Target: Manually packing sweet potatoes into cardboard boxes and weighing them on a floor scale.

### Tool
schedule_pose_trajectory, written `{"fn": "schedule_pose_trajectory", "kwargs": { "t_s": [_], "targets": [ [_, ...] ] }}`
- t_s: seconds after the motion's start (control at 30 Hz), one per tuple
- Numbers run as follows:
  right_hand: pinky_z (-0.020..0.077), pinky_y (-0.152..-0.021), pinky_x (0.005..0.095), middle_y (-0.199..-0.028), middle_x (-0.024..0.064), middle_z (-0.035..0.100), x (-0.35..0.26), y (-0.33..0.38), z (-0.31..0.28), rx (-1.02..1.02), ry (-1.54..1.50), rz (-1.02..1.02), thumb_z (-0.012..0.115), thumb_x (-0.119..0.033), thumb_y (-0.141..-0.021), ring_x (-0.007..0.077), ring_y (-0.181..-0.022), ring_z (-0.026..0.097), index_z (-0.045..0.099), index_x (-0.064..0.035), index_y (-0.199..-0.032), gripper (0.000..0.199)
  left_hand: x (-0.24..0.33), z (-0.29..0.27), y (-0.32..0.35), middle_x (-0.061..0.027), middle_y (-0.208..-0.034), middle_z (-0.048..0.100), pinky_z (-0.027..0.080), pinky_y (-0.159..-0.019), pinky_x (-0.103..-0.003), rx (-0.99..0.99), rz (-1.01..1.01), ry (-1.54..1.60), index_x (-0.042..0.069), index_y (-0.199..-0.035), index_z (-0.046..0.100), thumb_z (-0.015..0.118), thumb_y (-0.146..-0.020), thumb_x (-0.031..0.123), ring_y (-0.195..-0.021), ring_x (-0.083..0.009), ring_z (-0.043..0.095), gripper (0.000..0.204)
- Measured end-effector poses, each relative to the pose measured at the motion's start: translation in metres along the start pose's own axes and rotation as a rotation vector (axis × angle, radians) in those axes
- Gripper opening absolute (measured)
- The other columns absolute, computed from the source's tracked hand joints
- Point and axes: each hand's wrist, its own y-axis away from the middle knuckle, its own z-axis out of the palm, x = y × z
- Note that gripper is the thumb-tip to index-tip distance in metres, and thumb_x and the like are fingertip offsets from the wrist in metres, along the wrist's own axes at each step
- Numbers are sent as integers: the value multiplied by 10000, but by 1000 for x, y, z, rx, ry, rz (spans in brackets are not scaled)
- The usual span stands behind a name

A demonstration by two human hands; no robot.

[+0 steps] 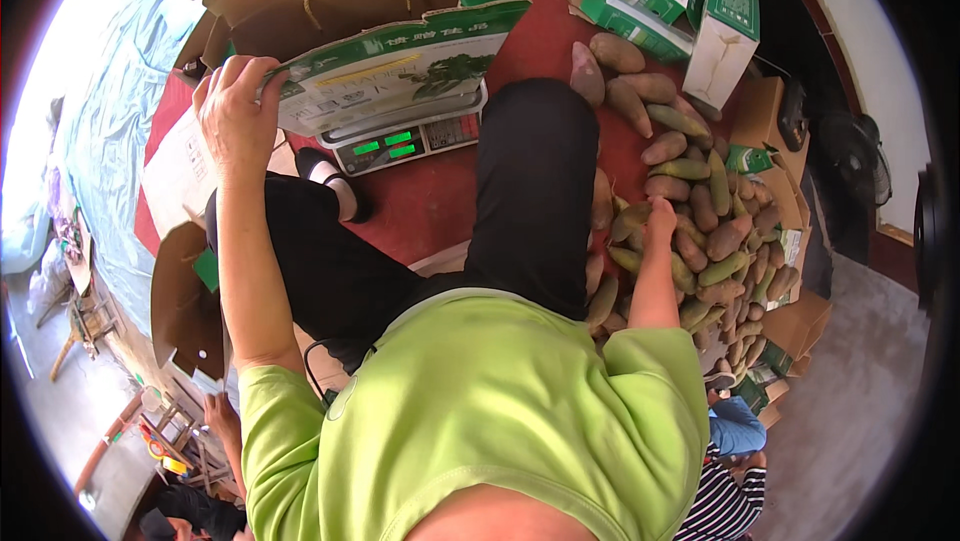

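My left hand [238, 106] is closed over the near left corner of an open cardboard carton [390, 71], printed green and white on its outer side. The carton rests on a digital scale [410, 141] whose green display is lit. My right hand [660, 216] reaches into a heap of long root vegetables [715, 231], some green and some reddish brown, that look like radishes. Its fingers are hidden from this angle, so whether it grips one cannot be told.
Green and white cartons [725, 31] stand behind the heap, and brown cardboard [765, 121] borders its right side. An open carton [185, 291] sits by my left leg. A black fan [850, 161] stands far right. Other people [725, 491] are at the lower edge.
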Motion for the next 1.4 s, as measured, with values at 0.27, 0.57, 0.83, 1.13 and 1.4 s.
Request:
{"fn": "schedule_pose_trajectory", "kwargs": {
  "t_s": [0.27, 0.57, 0.83, 1.13, 1.4],
  "targets": [
    [488, -734, 315, -1184, 86, 557, -207, -2, -75, -72, -749, 49, 450, -268, -951, 174, -986, 529, 542, -33, -936, 254, 0, 0, -3, -3, -854, 604, 383, -848, -356, 23, 19, 15, 111, -860, 638, 661, -782, 187, -869, -205, 586, 112],
    [537, -763, 396, -1078, 113, 585, -411, -3, -118, -421, -1294, -648, 453, -203, -949, 199, -999, 550, 575, -29, -943, 213, 5, -1, -4, -1, -849, 603, 383, -843, -356, 27, 12, 19, 118, -854, 641, 662, -783, 189, -871, -204, 586, 103],
    [515, -619, 256, -946, 67, 607, -506, 28, -13, -694, -1343, -456, 425, -270, -965, 126, -763, 580, 568, -80, -848, 265, 4, -2, -1, 4, -851, 595, 387, -855, -351, 13, 3, 9, 129, -850, 634, 654, -780, 198, -893, -193, 574, 100],
    [458, -848, 391, -934, 166, 652, -528, 61, 102, -185, -497, -962, 615, -186, -772, 323, -891, 601, 666, -52, -928, 211, -10, 5, 3, 7, -911, 613, 395, -802, -356, -20, 47, 12, 146, -902, 642, 624, -816, 236, -881, -215, 581, 125],
    [495, -706, 381, -793, 128, 654, -465, 47, 13, -105, -915, -904, 624, -137, -736, 290, -763, 620, 675, -46, -809, 127, -6, 10, 8, 2, -931, 620, 406, -797, -350, -59, 14, -18, 134, -927, 637, 607, -835, 216, -893, -203, 592, 127]
  ]
}}
